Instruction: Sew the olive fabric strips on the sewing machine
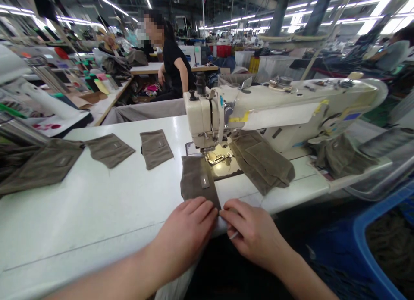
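My left hand lies on the near end of a small brown fabric piece with a little label, fingers together and pressing it flat on the white table. My right hand pinches the fabric's near right corner, with a thin white object under its fingers. The fabric's far end lies by the presser foot of the cream sewing machine.
Two more brown pieces lie on the table's left, beside a larger brown pile. Sewn pieces are heaped right of the needle. A blue bin stands at the lower right. Another person sits behind.
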Motion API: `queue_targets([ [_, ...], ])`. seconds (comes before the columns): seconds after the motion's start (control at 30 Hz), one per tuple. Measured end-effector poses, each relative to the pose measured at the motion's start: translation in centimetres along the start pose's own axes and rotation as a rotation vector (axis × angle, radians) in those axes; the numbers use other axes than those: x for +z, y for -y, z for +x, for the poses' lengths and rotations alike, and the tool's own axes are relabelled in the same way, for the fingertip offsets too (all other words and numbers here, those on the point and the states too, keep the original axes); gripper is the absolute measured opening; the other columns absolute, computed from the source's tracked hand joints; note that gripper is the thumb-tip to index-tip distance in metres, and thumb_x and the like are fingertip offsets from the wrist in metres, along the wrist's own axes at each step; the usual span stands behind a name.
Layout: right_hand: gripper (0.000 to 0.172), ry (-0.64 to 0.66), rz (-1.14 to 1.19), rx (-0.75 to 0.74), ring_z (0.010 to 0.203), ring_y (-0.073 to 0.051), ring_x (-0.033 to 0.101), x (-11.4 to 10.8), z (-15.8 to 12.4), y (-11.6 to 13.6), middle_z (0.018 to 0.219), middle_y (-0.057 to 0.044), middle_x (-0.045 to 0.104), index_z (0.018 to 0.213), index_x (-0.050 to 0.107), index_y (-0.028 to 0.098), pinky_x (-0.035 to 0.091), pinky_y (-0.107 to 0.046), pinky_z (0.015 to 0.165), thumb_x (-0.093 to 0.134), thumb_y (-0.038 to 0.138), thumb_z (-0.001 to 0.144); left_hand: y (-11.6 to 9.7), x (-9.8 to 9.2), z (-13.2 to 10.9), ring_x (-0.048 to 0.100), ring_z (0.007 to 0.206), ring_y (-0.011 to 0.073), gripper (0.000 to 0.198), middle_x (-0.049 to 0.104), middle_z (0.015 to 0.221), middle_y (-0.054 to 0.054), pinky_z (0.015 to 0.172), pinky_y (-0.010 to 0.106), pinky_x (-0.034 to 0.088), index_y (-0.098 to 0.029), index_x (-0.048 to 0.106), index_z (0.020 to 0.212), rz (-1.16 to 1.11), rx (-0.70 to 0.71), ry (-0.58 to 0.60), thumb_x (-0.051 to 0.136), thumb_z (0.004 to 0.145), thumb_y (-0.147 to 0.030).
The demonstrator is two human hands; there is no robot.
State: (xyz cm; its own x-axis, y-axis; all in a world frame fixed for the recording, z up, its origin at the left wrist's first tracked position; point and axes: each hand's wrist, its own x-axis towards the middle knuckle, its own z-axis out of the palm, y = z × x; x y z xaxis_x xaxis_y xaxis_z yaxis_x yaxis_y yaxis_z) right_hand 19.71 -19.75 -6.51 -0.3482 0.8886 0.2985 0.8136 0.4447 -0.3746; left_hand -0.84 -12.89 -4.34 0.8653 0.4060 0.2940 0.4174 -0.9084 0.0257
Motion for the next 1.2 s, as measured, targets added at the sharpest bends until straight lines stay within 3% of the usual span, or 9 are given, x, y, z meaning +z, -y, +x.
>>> queue_targets([
  [0.13,0.034,0.009,-0.006,0.005,0.085,-0.019,0.061,0.0,0.0,0.0,0.107,-0.006,0.065,0.111,0.065,0.019,0.043,-0.028,0.064,0.055,0.006,0.080,-0.3,1.2,-1.8,0.064,0.115,0.0256,0.037,0.071,0.123,0.011,0.089,0.037,0.058,-0.008,0.063,0.124,0.129,0.117,-0.072,0.044,0.092,-0.006],
  [0.5,0.032,0.024,-0.033,0.047,0.082,-0.019,0.063,0.0,1.1,-0.2,0.103,-0.005,0.066,0.108,0.066,0.020,0.046,-0.028,0.065,0.058,0.008,0.079,1.6,1.5,-0.9,0.063,0.111,0.0269,0.031,0.070,0.117,0.012,0.084,0.038,0.060,-0.009,0.062,0.123,0.123,0.147,-0.021,0.049,0.096,-0.014],
  [0.57,0.031,-0.051,-0.020,0.064,0.079,-0.018,0.063,-0.1,1.2,-0.5,0.102,-0.005,0.067,0.106,0.066,0.020,0.047,-0.028,0.065,0.055,0.006,0.080,1.9,1.4,-0.6,0.063,0.110,0.0267,0.031,0.070,0.116,0.012,0.083,0.038,0.060,-0.010,0.062,0.124,0.122,0.142,-0.011,0.047,0.098,-0.016],
  [0.67,0.030,-0.267,-0.043,0.144,0.080,-0.017,0.065,-0.6,1.0,-1.7,0.104,-0.007,0.068,0.106,0.066,0.020,0.049,-0.028,0.068,0.049,0.006,0.086,2.3,1.1,-0.2,0.063,0.107,0.0260,0.030,0.070,0.114,0.012,0.079,0.037,0.060,-0.012,0.062,0.124,0.122,0.140,0.009,0.045,0.101,-0.020],
  [0.77,0.024,-0.459,-0.194,0.309,0.087,-0.018,0.068,-1.8,0.8,-3.6,0.108,-0.008,0.069,0.108,0.068,0.020,0.050,-0.029,0.069,0.048,0.015,0.094,2.7,1.1,0.1,0.063,0.106,0.0257,0.031,0.070,0.114,0.012,0.077,0.037,0.060,-0.012,0.061,0.126,0.124,0.132,0.024,0.044,0.102,-0.021],
  [0.83,0.021,-0.518,-0.327,0.448,0.086,-0.019,0.068,-2.7,0.7,-5.0,0.109,-0.007,0.069,0.107,0.070,0.020,0.049,-0.030,0.066,0.053,0.024,0.096,2.9,1.3,0.3,0.063,0.107,0.0257,0.031,0.069,0.116,0.011,0.077,0.037,0.059,-0.012,0.061,0.126,0.127,0.125,0.012,0.044,0.102,-0.021],
  [1.0,0.028,-0.405,-0.455,0.676,0.075,-0.018,0.066,-4.1,0.3,-8.0,0.112,-0.006,0.068,0.108,0.072,0.020,0.043,-0.031,0.058,0.063,0.040,0.092,3.6,1.5,0.6,0.063,0.104,0.0252,0.030,0.070,0.113,0.011,0.074,0.037,0.059,-0.012,0.062,0.125,0.142,0.129,-0.003,0.045,0.102,-0.021],
  [1.1,0.023,-0.352,-0.435,0.655,0.074,-0.018,0.065,-4.1,0.2,-8.8,0.107,-0.004,0.070,0.102,0.073,0.020,0.041,-0.030,0.058,0.059,0.036,0.094,4.0,1.4,0.9,0.064,0.103,0.0255,0.030,0.070,0.112,0.011,0.073,0.037,0.059,-0.012,0.063,0.125,0.147,0.136,0.001,0.045,0.102,-0.021],
  [1.2,0.022,-0.386,-0.435,0.615,0.071,-0.017,0.063,-4.2,0.4,-9.0,0.101,-0.004,0.072,0.095,0.072,0.021,0.039,-0.030,0.058,0.053,0.030,0.095,4.4,1.3,1.2,0.063,0.102,0.0250,0.031,0.070,0.111,0.011,0.074,0.037,0.059,-0.011,0.063,0.124,0.159,0.135,0.009,0.042,0.104,-0.022],
])
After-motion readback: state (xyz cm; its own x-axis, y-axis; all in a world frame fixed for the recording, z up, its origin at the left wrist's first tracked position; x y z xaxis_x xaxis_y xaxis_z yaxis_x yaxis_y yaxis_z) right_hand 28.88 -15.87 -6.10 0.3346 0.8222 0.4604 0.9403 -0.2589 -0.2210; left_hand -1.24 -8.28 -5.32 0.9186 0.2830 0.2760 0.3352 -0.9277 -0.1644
